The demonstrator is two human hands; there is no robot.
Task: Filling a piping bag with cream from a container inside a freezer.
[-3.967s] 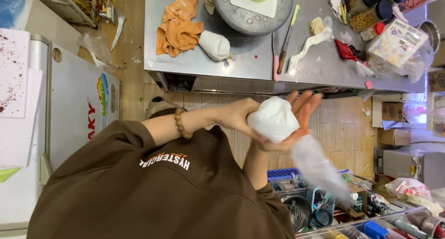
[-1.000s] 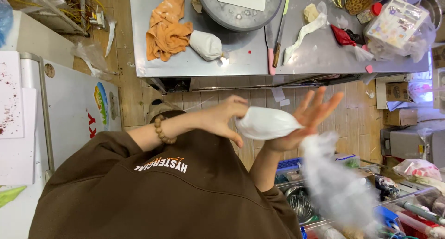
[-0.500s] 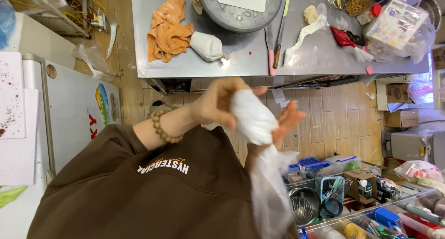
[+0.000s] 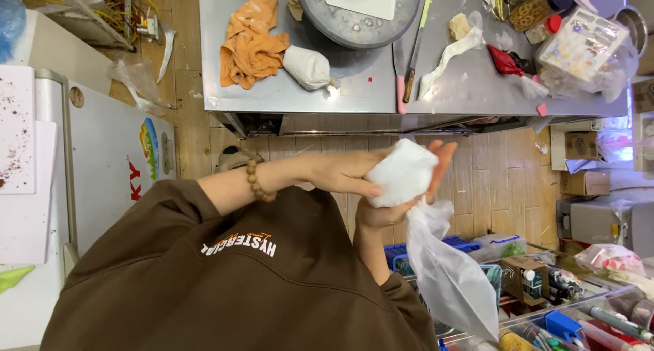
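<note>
My left hand point(image 4: 337, 174), with a wooden bead bracelet point(image 4: 259, 181) on its wrist, reaches in from the left. It presses on a white filled plastic bag point(image 4: 403, 172) in front of my chest. My right hand point(image 4: 415, 204) cups the bag from below and behind, its fingers sticking up past the lump. The bag's empty translucent tail point(image 4: 449, 276) hangs down to the lower right. My brown sweatshirt point(image 4: 225, 283) fills the lower left of the view.
A steel worktable point(image 4: 272, 96) ahead holds a round turntable point(image 4: 357, 14), an orange cloth point(image 4: 251, 41), a second filled white bag point(image 4: 308, 66), a pink-handled spatula point(image 4: 400, 72) and packets at the right. A white appliance point(image 4: 102, 167) stands left. Bins of tools point(image 4: 545, 303) sit lower right.
Both hands have kept working the white bag between them: it went from a flattened lump to a tall one, and its loose tail swung down to hang still at the lower right.
</note>
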